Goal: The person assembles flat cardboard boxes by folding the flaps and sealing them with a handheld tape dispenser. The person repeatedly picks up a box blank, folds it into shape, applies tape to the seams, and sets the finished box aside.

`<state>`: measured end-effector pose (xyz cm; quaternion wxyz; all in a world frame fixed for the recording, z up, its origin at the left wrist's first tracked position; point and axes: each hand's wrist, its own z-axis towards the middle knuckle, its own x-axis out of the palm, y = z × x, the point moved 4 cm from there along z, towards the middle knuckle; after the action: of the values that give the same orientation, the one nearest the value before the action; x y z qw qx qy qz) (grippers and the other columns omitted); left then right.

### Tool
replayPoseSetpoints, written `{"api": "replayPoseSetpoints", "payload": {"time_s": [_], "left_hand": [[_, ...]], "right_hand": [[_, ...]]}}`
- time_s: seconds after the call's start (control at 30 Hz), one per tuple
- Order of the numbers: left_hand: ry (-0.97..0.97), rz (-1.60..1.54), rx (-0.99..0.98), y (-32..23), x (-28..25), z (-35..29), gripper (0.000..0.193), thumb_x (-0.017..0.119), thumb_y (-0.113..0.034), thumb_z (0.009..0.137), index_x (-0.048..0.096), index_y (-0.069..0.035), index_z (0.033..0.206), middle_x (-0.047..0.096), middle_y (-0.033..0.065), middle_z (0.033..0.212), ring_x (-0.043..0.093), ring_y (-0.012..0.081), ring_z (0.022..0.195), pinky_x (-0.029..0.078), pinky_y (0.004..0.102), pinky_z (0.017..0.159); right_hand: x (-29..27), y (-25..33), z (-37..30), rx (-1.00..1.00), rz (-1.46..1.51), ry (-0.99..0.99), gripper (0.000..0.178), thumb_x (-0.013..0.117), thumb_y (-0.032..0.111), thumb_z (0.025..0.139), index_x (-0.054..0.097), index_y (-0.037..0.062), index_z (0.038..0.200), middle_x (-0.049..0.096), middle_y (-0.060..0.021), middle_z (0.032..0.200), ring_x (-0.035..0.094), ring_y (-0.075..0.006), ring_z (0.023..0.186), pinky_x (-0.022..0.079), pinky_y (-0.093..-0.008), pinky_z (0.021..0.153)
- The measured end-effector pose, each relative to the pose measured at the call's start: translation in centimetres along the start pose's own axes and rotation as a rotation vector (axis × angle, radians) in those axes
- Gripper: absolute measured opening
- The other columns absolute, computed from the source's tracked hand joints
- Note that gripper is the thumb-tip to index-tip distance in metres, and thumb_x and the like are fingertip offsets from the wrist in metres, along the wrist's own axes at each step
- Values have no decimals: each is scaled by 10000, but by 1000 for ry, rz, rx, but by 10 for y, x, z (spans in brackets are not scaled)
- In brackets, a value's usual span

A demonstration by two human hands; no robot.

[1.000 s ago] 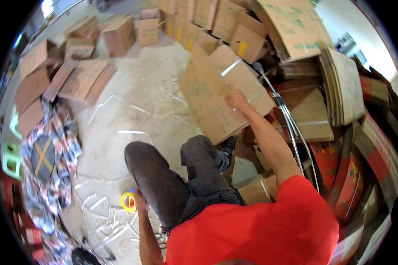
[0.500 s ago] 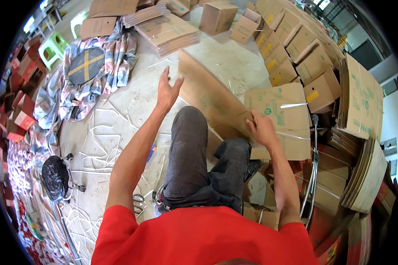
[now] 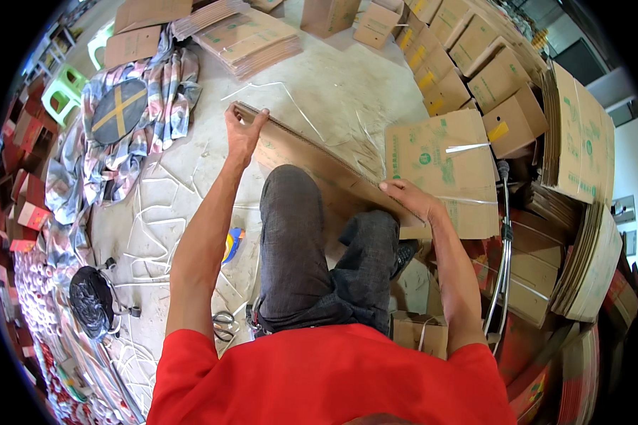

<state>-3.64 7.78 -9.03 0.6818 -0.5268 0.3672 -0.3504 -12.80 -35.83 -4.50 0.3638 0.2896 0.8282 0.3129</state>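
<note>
A flat, folded cardboard carton [image 3: 306, 157] stands on edge beyond my knees, slanting from far left to near right. Its upper edge shows brown layers pressed together. At the far left end my left hand [image 3: 242, 133] is closed around the corner, thumb on one side and fingers on the other. My right hand [image 3: 411, 197] grips the top edge near the other end. The carton's lower part is hidden behind my legs. Just right of it, a bundle of flat cartons [image 3: 432, 152] bound with white strap lies close to my right hand.
Stacked open boxes [image 3: 468, 64] line the right side. A metal pole [image 3: 504, 269] stands by my right arm. White strapping [image 3: 145, 234] litters the floor, with scissors [image 3: 223, 326] and a tape roll [image 3: 234, 244] near my left arm. Flat cartons [image 3: 252, 41] are piled ahead.
My left hand, open and apart from the carton before, has closed on its far end. The carton has swung lower and nearer, and my right hand still holds it.
</note>
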Motion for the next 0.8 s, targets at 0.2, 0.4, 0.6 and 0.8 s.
{"api": "replayPoseSetpoints", "payload": {"time_s": [0.2,0.4,0.6,0.8], "left_hand": [[-8,140,34,6,-24,6,1028,909,-419,770,379,59,1510,538,274,1386,545,350,1270,460,425,1073],[599,555,32,-46,-54,28,495,885,-415,789,611,-5,760,590,53,658,525,129,649,462,342,596],[1281,640,126,-17,-70,55,256,787,-299,915,722,-55,954,705,-19,851,621,108,804,525,307,731],[1180,568,-148,-53,-59,19,296,737,-261,951,744,-1,1092,689,-33,914,595,78,873,490,264,793]], "right_hand": [[-25,13,17,-55,-71,-47,715,680,591,945,662,3,1353,672,-172,1324,598,-259,1239,445,-355,1072],[-35,-7,22,-73,-170,-167,731,746,618,869,711,-2,1255,718,-183,1188,663,-276,1109,515,-389,965],[-21,12,2,-127,-396,-278,845,775,677,809,688,5,1314,756,-163,1161,696,-280,1121,479,-409,1049],[25,-1,-60,-200,-292,-1437,891,852,514,771,523,12,1429,505,-254,1465,391,-446,1428,157,-620,1223]]}}
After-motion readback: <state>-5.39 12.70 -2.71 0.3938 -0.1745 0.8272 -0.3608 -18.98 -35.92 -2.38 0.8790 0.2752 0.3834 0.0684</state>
